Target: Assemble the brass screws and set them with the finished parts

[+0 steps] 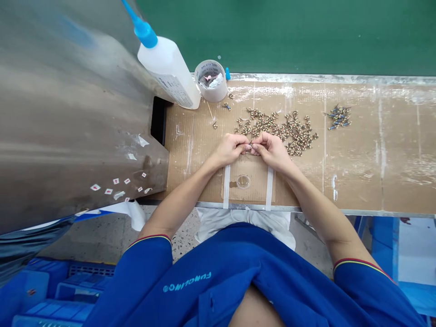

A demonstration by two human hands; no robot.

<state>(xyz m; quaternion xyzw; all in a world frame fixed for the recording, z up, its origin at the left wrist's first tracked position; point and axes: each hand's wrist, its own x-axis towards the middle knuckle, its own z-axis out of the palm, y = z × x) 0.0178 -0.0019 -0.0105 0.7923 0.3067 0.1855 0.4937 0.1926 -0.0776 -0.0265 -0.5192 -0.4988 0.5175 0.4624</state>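
My left hand point(233, 149) and my right hand point(269, 149) meet fingertip to fingertip over the cardboard-covered bench. Both are closed in a pinch on a tiny part between them, too small and too covered by fingers to name. Just beyond the hands lies a loose pile of small brass-coloured metal parts point(296, 134). A smaller heap of similar parts with blue pieces point(339, 117) sits farther right. Nearer my body, a small clear round dish point(243, 181) stands on a cardboard piece point(254, 193) held down by white tape strips.
A white bottle with a blue nozzle point(166, 68) stands at the back left beside a round tub point(211, 81) with scraps in it. A small blue cap point(228, 73) and a thin stick point(210, 110) are close by. The metal panel point(85, 113) bounds the left side; a green surface point(289, 36) lies behind.
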